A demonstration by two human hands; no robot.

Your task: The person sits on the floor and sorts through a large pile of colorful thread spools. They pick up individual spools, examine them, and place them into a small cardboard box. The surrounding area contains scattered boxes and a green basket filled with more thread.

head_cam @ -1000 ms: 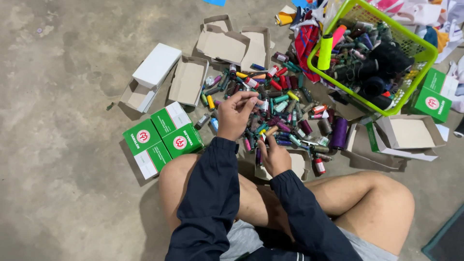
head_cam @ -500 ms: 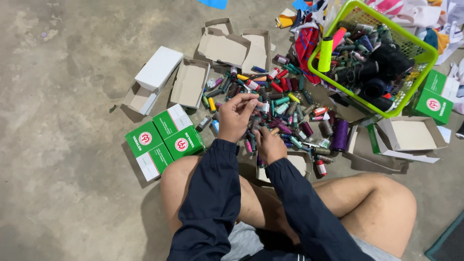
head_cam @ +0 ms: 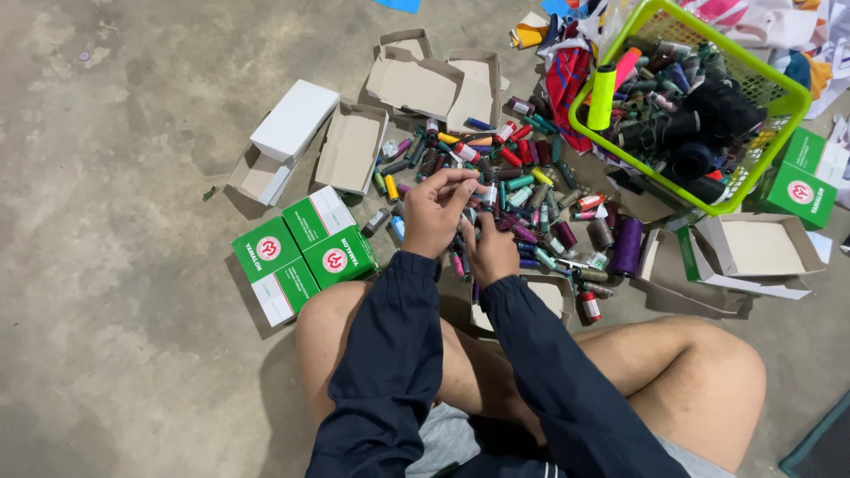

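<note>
- Two hands meet over a heap of small coloured thread spools (head_cam: 522,190) spread on the grey concrete floor (head_cam: 115,372).
- Left hand (head_cam: 436,212), fingers curled, pinches a small spool from the heap.
- Right hand (head_cam: 491,252) closes on spools just beside it.
- Green-and-white cardboard boxes (head_cam: 305,248) lie left; a lime plastic basket (head_cam: 788,111) sits far right.

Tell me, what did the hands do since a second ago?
The right hand slid up from the lap side to meet the left hand, and both now pinch small spools over the pile. The basket and green boxes stayed put.
</note>
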